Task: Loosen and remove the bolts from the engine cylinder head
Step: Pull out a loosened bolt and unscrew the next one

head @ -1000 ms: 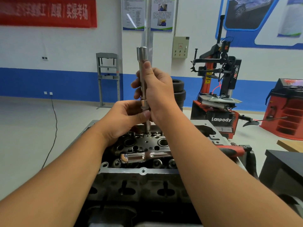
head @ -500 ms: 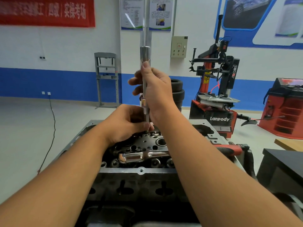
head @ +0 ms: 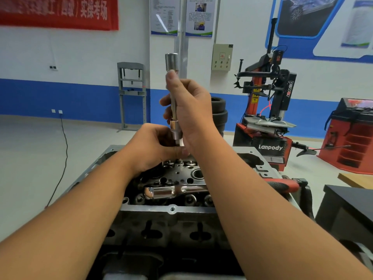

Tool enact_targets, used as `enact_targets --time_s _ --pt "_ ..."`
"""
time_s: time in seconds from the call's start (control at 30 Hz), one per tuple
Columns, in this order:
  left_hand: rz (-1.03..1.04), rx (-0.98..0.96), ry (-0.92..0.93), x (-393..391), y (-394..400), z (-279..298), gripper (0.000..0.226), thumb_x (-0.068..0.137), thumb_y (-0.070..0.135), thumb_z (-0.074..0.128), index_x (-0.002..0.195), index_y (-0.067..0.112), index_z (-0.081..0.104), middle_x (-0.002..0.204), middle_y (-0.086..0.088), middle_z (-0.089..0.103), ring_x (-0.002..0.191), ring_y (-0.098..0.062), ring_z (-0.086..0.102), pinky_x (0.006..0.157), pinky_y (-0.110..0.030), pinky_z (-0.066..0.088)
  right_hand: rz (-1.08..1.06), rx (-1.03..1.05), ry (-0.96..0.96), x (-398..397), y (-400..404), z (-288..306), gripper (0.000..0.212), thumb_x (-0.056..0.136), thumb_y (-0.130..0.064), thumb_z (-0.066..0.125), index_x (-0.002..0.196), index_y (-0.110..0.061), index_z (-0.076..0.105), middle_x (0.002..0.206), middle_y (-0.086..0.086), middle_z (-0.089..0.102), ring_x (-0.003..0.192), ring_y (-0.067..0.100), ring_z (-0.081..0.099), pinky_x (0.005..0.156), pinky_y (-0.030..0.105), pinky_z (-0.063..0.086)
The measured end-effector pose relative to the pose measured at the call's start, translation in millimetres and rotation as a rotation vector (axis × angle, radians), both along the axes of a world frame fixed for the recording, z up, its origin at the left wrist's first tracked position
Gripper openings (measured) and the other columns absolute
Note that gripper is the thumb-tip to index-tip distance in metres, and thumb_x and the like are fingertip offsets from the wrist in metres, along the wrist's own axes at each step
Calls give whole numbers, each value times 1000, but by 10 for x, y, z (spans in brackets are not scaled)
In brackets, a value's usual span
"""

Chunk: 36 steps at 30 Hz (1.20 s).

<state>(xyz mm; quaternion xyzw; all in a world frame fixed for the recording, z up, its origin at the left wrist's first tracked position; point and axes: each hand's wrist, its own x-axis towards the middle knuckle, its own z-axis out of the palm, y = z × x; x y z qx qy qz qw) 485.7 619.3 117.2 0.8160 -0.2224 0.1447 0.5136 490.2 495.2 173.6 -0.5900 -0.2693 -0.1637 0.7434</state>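
A dark engine cylinder head (head: 173,178) sits on a grey engine block (head: 171,217) in front of me. My right hand (head: 191,110) grips a long chrome socket extension (head: 173,93) held upright above the head's far side. A socket (head: 176,133) is on its lower end. Below the socket, my left hand (head: 153,148) pinches a thin bolt shank (head: 177,142). Several bolt heads (head: 178,161) show on the far side of the cylinder head. A chrome ratchet wrench (head: 171,191) lies across the head.
A red-handled tool (head: 282,184) lies to the right of the block. A dark table (head: 351,207) stands at the right edge. Behind are a tyre changer (head: 268,122), stacked tyres (head: 219,116), a red wheel balancer (head: 351,136) and a grey press frame (head: 132,96).
The extension and socket have risen a little with my right hand. My left hand has stayed at the socket's lower end, over the head's far side.
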Motion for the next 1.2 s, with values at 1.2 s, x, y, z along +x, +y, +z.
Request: enact_targets --time_s 1.2 --pt "-47 -33 43 28 17 -16 34 78 32 83 105 12 78 101 -5 81 99 -22 77 98 -48 57 54 85 49 29 -20 -17 23 97 -32 74 92 -13 61 72 5 68 48 20 52 46 30 48"
